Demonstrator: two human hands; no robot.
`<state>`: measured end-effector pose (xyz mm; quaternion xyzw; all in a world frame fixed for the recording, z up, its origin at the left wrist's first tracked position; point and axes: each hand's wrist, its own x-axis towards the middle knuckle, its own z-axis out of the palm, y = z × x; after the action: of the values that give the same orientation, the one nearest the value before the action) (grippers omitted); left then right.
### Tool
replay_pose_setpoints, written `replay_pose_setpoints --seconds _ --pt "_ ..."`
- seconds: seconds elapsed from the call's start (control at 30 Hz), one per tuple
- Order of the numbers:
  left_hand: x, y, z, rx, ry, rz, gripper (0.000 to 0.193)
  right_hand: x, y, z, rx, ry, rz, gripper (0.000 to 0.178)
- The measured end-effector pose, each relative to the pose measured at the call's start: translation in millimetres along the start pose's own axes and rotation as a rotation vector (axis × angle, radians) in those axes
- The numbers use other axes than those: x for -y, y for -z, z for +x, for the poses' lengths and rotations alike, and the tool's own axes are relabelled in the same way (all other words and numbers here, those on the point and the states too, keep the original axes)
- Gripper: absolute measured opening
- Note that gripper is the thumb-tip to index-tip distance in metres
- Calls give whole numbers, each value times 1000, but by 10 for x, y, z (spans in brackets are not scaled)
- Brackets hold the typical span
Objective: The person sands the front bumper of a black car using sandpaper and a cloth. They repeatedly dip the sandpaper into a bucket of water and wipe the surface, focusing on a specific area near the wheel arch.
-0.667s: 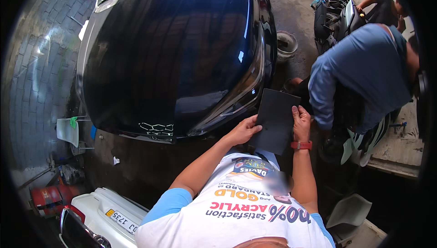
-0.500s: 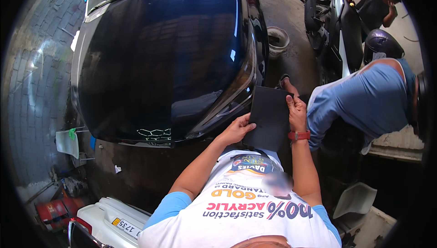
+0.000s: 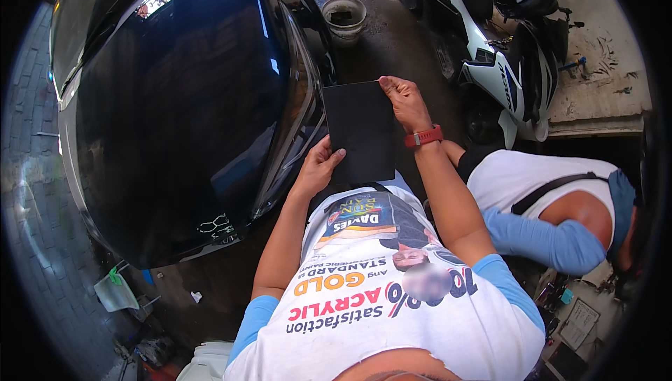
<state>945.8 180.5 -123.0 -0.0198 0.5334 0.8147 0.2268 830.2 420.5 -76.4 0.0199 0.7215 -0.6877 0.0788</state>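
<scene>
Since the earlier view, we have raised the dark flat sheet [image 3: 360, 131] higher beside the dark blue car hood [image 3: 182, 94]. Our left hand [image 3: 320, 169] grips its lower edge, our right hand [image 3: 404, 103] pinches the top corner; keeping it taut prevents creasing.

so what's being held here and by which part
A dark flat sheet: right hand pinches its top right corner, left hand grips its lower left edge.

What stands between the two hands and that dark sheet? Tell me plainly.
Nothing visible. The left hand grips the dark sheet at its lower left edge, and the right hand pinches its top right corner. Both touch it directly.
</scene>
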Motion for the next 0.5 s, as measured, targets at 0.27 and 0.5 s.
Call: replay_pose_setpoints --seconds 0.27,0.5 --pt "13 -108 521 -279 -63 511 27 53 181 -47 -178 115 -424 65" --pt "-173 -846 1389 -325 -250 1015 39 -260 491 222 -70 38 -85 76"
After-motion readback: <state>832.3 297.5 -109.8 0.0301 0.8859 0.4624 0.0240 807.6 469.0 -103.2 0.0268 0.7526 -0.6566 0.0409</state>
